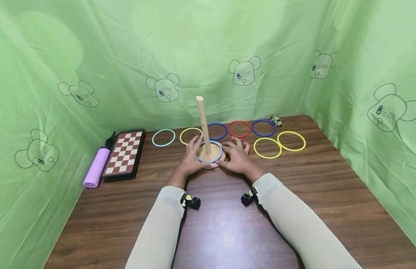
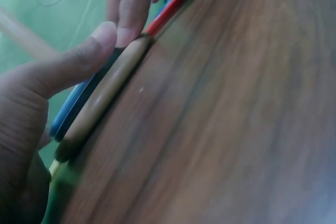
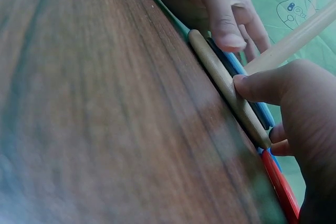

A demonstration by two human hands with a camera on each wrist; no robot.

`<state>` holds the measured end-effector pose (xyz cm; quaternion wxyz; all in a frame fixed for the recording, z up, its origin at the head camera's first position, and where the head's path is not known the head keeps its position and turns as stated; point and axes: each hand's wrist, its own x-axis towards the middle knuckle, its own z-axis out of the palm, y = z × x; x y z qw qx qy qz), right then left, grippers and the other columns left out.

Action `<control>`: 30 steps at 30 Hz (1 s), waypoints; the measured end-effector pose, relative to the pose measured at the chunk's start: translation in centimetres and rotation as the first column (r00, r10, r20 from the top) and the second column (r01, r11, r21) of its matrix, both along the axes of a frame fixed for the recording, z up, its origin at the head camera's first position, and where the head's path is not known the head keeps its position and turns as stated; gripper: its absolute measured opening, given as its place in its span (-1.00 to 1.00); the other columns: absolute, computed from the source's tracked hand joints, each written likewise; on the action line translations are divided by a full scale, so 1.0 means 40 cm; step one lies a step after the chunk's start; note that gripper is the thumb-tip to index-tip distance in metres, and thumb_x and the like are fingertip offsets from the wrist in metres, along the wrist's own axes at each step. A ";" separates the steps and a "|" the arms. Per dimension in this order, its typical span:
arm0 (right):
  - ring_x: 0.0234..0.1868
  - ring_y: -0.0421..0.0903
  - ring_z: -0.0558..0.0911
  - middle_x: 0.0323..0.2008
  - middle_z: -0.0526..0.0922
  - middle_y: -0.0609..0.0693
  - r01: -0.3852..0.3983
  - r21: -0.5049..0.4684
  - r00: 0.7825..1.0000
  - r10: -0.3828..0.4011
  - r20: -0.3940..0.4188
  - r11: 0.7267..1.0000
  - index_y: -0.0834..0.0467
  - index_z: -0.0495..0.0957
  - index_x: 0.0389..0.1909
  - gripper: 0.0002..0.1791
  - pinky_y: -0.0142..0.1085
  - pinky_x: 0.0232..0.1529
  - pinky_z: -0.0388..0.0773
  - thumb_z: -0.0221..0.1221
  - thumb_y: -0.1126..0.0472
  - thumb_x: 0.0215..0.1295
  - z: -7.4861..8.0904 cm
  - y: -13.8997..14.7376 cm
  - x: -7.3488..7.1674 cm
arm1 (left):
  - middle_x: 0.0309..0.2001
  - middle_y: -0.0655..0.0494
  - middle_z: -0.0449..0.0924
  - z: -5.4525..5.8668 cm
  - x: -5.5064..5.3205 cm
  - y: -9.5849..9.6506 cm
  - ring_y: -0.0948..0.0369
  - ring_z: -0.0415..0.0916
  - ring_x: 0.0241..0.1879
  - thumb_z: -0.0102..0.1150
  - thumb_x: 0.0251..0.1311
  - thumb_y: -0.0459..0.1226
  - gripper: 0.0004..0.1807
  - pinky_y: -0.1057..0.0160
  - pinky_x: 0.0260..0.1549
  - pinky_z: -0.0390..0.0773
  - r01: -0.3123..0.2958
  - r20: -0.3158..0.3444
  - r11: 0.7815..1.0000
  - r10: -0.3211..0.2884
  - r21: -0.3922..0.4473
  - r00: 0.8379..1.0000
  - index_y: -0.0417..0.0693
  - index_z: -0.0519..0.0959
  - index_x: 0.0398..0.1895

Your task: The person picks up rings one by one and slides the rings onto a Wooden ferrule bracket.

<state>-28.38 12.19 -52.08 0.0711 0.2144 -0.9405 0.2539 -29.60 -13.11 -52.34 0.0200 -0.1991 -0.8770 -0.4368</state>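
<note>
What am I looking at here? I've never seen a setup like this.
There's no machine: these are a person's bare hands. The wide picture comes from a camera worn on the head, looking forward and down. The two closer ones come from the wrist cameras, each watching one hand's work.

On the table stands a wooden base with a post. Around it lie loose rings in several colours, with a toy car beyond. To the left are a chessboard and a purple cylinder.

The left hand and right hand curl round a blue ring that encircles the post; how firmly they grip, I can't tell.
</note>
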 end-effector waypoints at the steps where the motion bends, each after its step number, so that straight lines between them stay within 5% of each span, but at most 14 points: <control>1: 0.71 0.35 0.11 0.51 0.56 0.15 -0.002 -0.003 1.000 0.002 0.002 1.000 0.10 0.63 0.45 -0.18 0.55 0.51 -0.11 0.46 -0.25 0.27 -0.001 -0.001 0.001 | 0.76 -0.21 -0.02 -0.001 0.002 -0.007 -0.23 -0.05 0.74 0.88 -0.19 -0.07 0.53 -0.30 0.70 0.03 -0.002 -0.002 1.000 0.002 -0.011 1.000 -0.02 0.01 0.82; 10: 0.72 0.33 0.08 0.51 0.56 0.12 -0.004 -0.006 1.000 0.005 0.018 1.000 0.12 0.63 0.45 -0.17 0.55 0.52 -0.16 0.47 -0.26 0.27 0.000 -0.005 0.003 | 0.73 -0.23 0.14 -0.012 0.008 -0.054 -0.24 0.00 0.71 0.86 -0.16 -0.09 0.47 -0.27 0.71 0.03 0.004 -0.029 0.998 -0.006 -0.065 1.000 -0.16 0.07 0.79; 22: 0.72 0.35 0.08 0.52 0.55 0.12 -0.009 -0.002 1.000 0.009 0.018 1.000 0.10 0.61 0.47 -0.17 0.57 0.51 -0.16 0.46 -0.26 0.29 0.001 -0.001 0.000 | 0.67 -0.19 0.30 -0.015 0.011 -0.054 -0.24 0.10 0.66 0.83 -0.09 -0.11 0.43 -0.28 0.67 0.12 0.011 -0.027 0.998 -0.012 -0.056 1.000 -0.14 0.05 0.79; 30: 0.71 0.35 0.11 0.51 0.56 0.12 -0.004 0.004 1.000 0.004 0.008 1.000 0.09 0.62 0.46 -0.18 0.57 0.51 -0.12 0.46 -0.26 0.29 -0.001 -0.002 0.000 | 0.70 -0.19 0.24 -0.018 0.008 -0.072 -0.23 0.08 0.66 0.80 -0.04 -0.10 0.39 -0.28 0.66 0.11 -0.020 -0.048 0.999 0.017 -0.047 0.999 -0.11 0.06 0.80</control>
